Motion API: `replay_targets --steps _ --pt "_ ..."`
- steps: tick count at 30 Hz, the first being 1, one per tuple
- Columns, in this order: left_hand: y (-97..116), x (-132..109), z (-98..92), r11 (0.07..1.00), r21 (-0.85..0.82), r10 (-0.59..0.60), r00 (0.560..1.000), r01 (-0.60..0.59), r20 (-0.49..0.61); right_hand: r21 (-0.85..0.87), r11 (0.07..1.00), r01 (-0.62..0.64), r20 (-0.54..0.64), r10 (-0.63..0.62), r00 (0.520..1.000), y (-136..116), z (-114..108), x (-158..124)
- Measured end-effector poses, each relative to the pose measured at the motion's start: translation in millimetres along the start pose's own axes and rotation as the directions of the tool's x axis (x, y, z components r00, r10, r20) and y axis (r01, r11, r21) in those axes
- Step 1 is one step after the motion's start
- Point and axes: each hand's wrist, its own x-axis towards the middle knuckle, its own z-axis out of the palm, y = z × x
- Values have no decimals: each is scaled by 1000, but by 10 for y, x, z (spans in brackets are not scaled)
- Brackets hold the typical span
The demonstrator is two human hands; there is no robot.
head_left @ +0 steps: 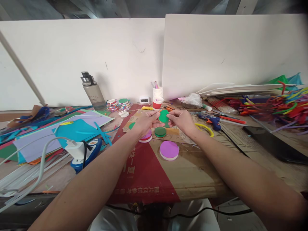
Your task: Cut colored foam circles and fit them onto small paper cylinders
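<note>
Between my two hands a round green disc [164,116] is held up above the cardboard. My left hand [147,122] pinches its left edge, and my right hand [181,121] pinches its right edge. Just below lies a darker green disc stack [160,132]. Nearer to me rests a purple-topped round piece [169,150] with a white side. Under my left hand sits another purple, red and white round stack [145,138], partly covered by the fingers. A bit of green disc [131,125] shows left of that hand.
A red and brown cardboard sheet [144,173] covers the middle. At left are coloured papers [43,141], a power strip [89,155] and a bottle [93,93]. Paper cups [158,99] stand behind; a glue gun [214,122] and black phone [276,144] lie right.
</note>
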Motion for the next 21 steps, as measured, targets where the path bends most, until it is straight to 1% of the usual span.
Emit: replay_targets --steps 4,8,11,14,19,21 --pt "-19 22 -45 998 -59 8 999 -6 34 17 1000 20 -12 -20 1000 -49 -5 -16" --pt "-9 24 -64 999 -33 19 999 -18 30 25 999 29 0 -29 1000 -64 -1 -17" --pt "-8 15 -48 1000 4 3 1000 -3 -8 -14 1000 1 12 -1 1000 -41 1 -11" --pt "-22 5 -9 1000 11 -19 998 20 -65 -53 998 -39 -16 38 999 -36 -1 -11" --pt "-35 4 39 998 -64 -24 995 18 -96 -29 998 -51 -71 49 996 -96 -4 -28" --pt "-20 9 31 994 -112 -21 987 3 -157 -1 999 -50 -89 50 995 -123 -12 -31"
